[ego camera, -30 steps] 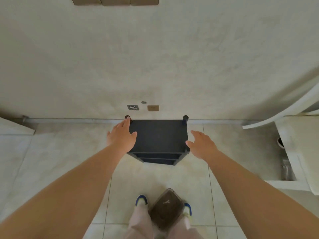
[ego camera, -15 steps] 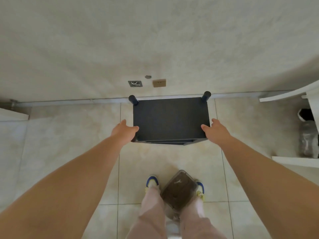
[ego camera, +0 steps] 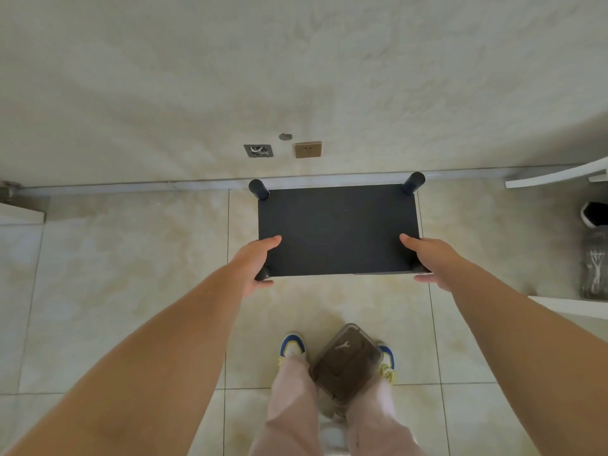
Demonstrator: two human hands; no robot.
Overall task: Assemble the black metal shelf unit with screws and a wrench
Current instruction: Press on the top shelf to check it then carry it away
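Note:
The black metal shelf unit (ego camera: pixel 335 232) stands on the tiled floor by the wall, seen from above, with round posts sticking up at its far corners. My left hand (ego camera: pixel 258 261) grips its near left corner, thumb on the top panel and fingers curled round the corner post. My right hand (ego camera: pixel 429 258) grips the near right corner the same way. A brownish see-through box (ego camera: pixel 345 366) with a small wrench (ego camera: pixel 342 345) on its lid sits between my feet.
The wall with a brass socket (ego camera: pixel 307 149) and an open metal box (ego camera: pixel 259 150) rises just behind the shelf. White furniture (ego camera: pixel 559 174) and a grey bottle (ego camera: pixel 594 264) stand at the right. A pale ledge (ego camera: pixel 19 215) juts in at the left.
My hands slid from the shelf's top and sides back to its near corners and took hold. The shelf now lies nearer and more directly below me.

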